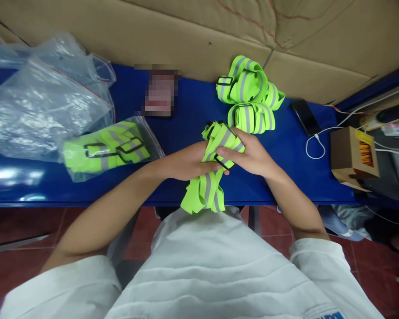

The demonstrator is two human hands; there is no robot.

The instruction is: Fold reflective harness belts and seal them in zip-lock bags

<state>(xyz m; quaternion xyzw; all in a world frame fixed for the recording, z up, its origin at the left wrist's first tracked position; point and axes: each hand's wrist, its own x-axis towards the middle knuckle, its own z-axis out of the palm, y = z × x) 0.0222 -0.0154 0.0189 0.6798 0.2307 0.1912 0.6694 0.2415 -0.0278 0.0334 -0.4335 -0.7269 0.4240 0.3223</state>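
Note:
A folded neon yellow-green reflective strap (pixel 206 188) with grey stripes and black buckles is held in front of my body, its loose ends hanging over the table's front edge. My left hand (pixel 189 161) grips it from the left, thumb lying across the bundle. From the right, my right hand (pixel 249 153) is closed around the upper part, with the thumb on top. Just beyond my hands, more reflective straps (pixel 248 84) lie rolled and looped on the blue table (pixel 193 99).
On the left, a clear zip bag (pixel 106 150) holds a folded strap, beside a heap of empty plastic bags (pixel 46 106). A blurred-out flat item (pixel 160 94) lies near the back. To the right are a phone (pixel 305 117) on a white cable and a cardboard box (pixel 347 153).

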